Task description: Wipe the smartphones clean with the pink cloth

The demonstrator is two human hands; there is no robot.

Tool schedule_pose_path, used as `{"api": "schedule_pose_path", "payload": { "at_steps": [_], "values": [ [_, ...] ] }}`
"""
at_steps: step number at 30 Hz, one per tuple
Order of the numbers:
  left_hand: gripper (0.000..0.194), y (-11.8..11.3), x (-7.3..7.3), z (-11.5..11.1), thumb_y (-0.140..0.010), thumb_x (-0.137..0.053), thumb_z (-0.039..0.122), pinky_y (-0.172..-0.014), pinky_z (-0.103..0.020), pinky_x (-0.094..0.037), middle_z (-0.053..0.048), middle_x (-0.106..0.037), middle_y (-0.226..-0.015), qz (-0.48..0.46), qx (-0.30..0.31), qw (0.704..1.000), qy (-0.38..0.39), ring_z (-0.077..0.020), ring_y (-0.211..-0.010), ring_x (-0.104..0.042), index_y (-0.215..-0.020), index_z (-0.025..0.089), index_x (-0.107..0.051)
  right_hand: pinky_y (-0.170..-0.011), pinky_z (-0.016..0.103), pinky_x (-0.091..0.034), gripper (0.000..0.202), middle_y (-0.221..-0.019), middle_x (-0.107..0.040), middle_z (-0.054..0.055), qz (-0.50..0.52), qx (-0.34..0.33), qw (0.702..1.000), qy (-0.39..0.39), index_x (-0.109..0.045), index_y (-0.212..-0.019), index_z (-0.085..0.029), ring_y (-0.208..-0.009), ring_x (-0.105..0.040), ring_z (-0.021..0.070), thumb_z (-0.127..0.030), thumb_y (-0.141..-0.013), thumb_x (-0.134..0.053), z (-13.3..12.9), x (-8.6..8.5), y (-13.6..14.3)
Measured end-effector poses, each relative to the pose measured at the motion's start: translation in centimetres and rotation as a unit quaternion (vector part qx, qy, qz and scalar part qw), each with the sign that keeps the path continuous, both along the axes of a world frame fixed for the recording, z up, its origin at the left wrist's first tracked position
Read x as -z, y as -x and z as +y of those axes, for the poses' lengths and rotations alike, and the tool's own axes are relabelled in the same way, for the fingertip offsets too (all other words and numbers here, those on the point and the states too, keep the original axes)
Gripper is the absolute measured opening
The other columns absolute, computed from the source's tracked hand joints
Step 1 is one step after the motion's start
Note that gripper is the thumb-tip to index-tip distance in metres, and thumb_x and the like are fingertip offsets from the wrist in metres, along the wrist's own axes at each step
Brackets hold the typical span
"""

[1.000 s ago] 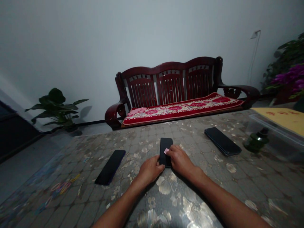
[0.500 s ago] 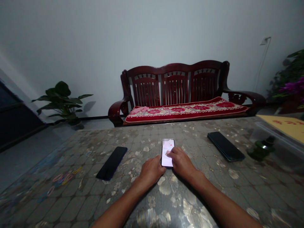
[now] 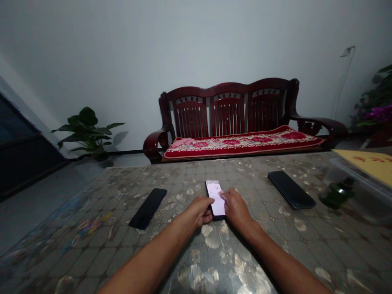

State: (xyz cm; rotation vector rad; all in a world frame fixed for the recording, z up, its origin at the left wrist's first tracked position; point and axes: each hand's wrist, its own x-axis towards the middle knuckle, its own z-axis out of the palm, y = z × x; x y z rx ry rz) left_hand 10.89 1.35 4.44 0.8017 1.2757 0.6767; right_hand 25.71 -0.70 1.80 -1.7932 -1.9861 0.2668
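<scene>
A phone with a bright, mostly white screen (image 3: 218, 206) is between my two hands over the table's middle, its top tilted a little left. My left hand (image 3: 200, 209) grips its left edge, the thumb lying over the screen. At the phone's right side is my right hand (image 3: 237, 206), fingers bent together, with the thumb and a fingertip at the screen's edge. A dark phone (image 3: 148, 208) lies to the left with its screen off. On the right rests another dark phone (image 3: 290, 190), which looks stacked on something of the same shape.
The patterned table (image 3: 190, 175) also holds coloured bands (image 3: 92, 226) at left, a green bottle (image 3: 337, 194), a clear plastic box (image 3: 364, 204) and a yellow sheet (image 3: 367, 161) at right. A wooden bench (image 3: 229, 87) and a potted plant (image 3: 88, 130) stand beyond.
The lit phone has turned, its top now leaning left. My left thumb has come onto the screen, and my right fingers have drawn back from its middle to the right edge. The view has shifted slightly.
</scene>
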Motion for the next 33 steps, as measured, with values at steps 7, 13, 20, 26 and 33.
{"api": "schedule_pose_path", "payload": {
  "at_steps": [7,13,20,26,33],
  "values": [
    [0.018,-3.5,-0.8,-1.2,-0.084,-0.067,0.02,-0.066,-0.023,-0.052,-0.006,-0.074,-0.081,-0.102,-0.037,0.993,-0.049,-0.0162,-0.073,-0.068,-0.099,0.011,-0.069,-0.084,0.028,-0.05,0.035,-0.099,-0.073,0.01,0.177,0.023,0.984,0.002,-0.08,-0.105,-0.018,-0.094,-0.067,0.0208,-0.013,-0.087,-0.05,0.7,0.7,-0.9],
    [0.043,-4.5,-0.4,-1.7,-0.072,-0.063,0.011,-0.071,-0.024,-0.053,-0.005,-0.074,-0.087,-0.136,-0.045,0.986,-0.086,-0.0183,-0.08,-0.07,-0.114,0.013,-0.065,-0.071,0.033,-0.055,0.03,-0.09,-0.077,0.01,0.501,0.08,0.861,0.019,-0.08,-0.089,-0.015,-0.08,-0.071,0.0238,-0.025,-0.068,-0.06,1.6,1.5,-0.4],
    [0.069,-6.2,-1.1,-2.3,-0.069,-0.06,0.014,-0.062,-0.023,-0.051,-0.003,-0.071,-0.095,-0.06,0.008,0.992,-0.109,-0.0173,-0.075,-0.069,-0.137,0.02,-0.05,-0.049,0.026,-0.048,0.033,-0.08,-0.074,0.006,0.627,0.135,0.767,0.026,-0.069,-0.091,-0.017,-0.057,-0.063,0.0179,-0.034,-0.063,-0.062,1.4,1.3,-0.2],
    [0.046,-5.7,-1.7,-1.3,-0.086,-0.063,0.039,-0.053,-0.019,-0.043,0.001,-0.065,-0.084,-0.042,0.017,0.996,-0.071,-0.0127,-0.063,-0.061,-0.129,0.022,-0.054,-0.059,0.029,-0.054,0.032,-0.086,-0.074,0.007,0.621,0.13,0.773,0.0,-0.066,-0.091,-0.019,-0.071,-0.069,0.0221,-0.032,-0.062,-0.064,1.3,1.5,0.0],
    [0.051,-3.6,-0.7,-2.4,-0.094,-0.053,0.049,-0.072,-0.024,-0.05,-0.004,-0.068,-0.105,0.032,0.042,0.978,-0.201,-0.0179,-0.09,-0.065,-0.139,0.026,-0.049,-0.061,0.027,-0.055,0.039,-0.092,-0.076,0.009,0.656,0.131,0.743,-0.024,-0.068,-0.098,-0.017,-0.075,-0.07,0.021,-0.031,-0.063,-0.063,2.5,0.1,-1.5]
  ]
}}
